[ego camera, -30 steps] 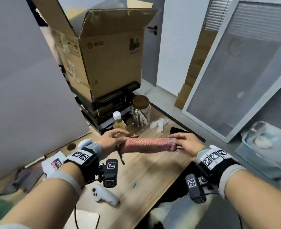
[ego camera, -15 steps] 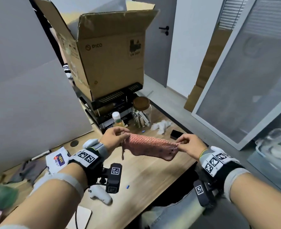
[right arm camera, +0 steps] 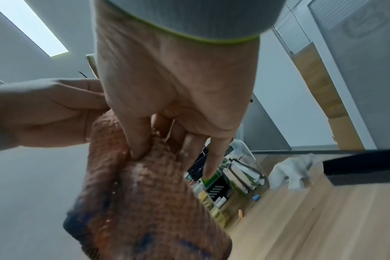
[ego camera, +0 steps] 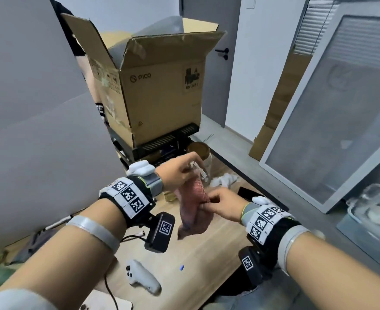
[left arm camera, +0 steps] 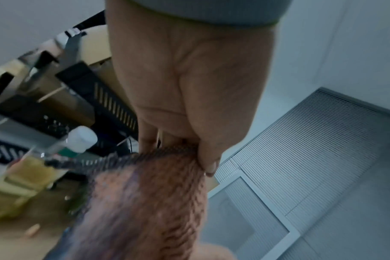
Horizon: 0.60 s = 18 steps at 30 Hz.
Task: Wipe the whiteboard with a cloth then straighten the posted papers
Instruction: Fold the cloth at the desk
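Observation:
A pink textured cloth (ego camera: 193,209) hangs above the wooden desk (ego camera: 207,260). My left hand (ego camera: 180,171) pinches its top edge, with the thumb pressed on the cloth (left arm camera: 145,202) in the left wrist view. Lower and to the right, my right hand (ego camera: 220,203) pinches the cloth's side; the right wrist view shows its thumb and fingers dug into the cloth (right arm camera: 149,202). A large framed whiteboard (ego camera: 332,121) leans at the right, and its surface looks greyish. No posted papers are in view.
An open cardboard box (ego camera: 153,90) sits on black trays behind the hands. On the desk lie a glass jar (ego camera: 201,153), a crumpled white tissue (ego camera: 224,180), a white controller (ego camera: 143,278) and a black phone (ego camera: 247,194). A grey panel (ego camera: 34,121) stands at the left.
The cloth was stretched level between both hands; now it hangs down. My left hand has risen and my right hand has come in close beneath it.

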Motion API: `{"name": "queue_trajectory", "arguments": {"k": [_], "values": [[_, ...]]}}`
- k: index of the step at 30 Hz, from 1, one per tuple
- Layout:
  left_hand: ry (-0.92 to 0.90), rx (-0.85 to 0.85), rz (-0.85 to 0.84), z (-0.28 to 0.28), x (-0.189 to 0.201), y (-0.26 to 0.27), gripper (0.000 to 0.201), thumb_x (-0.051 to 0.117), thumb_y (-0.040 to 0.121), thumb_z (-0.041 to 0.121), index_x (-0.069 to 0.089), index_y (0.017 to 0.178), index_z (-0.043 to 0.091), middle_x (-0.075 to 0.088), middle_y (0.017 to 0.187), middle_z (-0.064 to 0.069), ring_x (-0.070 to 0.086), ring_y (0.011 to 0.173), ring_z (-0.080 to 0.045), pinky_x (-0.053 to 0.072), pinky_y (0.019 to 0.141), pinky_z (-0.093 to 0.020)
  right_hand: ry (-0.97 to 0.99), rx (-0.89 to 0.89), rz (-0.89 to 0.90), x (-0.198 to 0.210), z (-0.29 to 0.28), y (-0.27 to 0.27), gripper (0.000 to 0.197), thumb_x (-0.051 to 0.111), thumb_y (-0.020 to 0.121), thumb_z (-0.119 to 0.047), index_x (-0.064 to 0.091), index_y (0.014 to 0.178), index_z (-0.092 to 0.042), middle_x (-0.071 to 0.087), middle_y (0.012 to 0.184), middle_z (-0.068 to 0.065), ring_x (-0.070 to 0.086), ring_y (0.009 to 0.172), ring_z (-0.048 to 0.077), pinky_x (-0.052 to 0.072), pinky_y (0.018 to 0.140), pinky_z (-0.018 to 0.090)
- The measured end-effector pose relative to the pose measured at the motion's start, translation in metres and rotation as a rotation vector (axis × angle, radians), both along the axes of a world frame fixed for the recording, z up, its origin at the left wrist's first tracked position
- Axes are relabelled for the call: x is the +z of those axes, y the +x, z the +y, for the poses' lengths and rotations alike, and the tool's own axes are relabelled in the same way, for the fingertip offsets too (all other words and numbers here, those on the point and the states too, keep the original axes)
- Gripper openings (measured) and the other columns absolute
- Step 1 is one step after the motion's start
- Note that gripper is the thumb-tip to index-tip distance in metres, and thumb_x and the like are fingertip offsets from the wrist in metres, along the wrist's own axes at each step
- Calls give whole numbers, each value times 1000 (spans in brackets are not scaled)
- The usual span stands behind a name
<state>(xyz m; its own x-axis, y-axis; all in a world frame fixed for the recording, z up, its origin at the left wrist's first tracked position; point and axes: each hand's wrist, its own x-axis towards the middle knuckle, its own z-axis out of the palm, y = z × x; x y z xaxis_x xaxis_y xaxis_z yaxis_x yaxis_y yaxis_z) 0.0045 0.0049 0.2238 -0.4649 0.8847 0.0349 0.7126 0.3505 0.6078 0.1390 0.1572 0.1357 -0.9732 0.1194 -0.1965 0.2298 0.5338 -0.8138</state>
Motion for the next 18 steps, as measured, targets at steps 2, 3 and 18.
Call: {"name": "queue_trajectory", "arguments": {"k": [2,3,18], "values": [[96,139,65,-9,-4,-13,20,60,95,37,55,113,32,71,102,5,68,91,-14,56,82,-35,-108,-58,23,-4,-9,-4,46,68,88,-41,65,73,2,57,67,7,48,65,14,37,63,29],[182,258,55,-13,-9,-15,25,63,93,39,54,115,31,71,98,6,67,87,-12,54,79,-31,-157,-105,25,-7,-12,-6,52,67,87,-47,62,70,2,54,66,6,46,64,14,35,63,30],[199,429,-1528,-49,-157,23,45,50,93,57,74,96,19,74,87,-3,67,80,-17,51,81,-32,-836,-591,-16,-41,-42,-1,29,38,104,-1,59,123,-2,69,111,17,65,105,29,48,104,45]]}}
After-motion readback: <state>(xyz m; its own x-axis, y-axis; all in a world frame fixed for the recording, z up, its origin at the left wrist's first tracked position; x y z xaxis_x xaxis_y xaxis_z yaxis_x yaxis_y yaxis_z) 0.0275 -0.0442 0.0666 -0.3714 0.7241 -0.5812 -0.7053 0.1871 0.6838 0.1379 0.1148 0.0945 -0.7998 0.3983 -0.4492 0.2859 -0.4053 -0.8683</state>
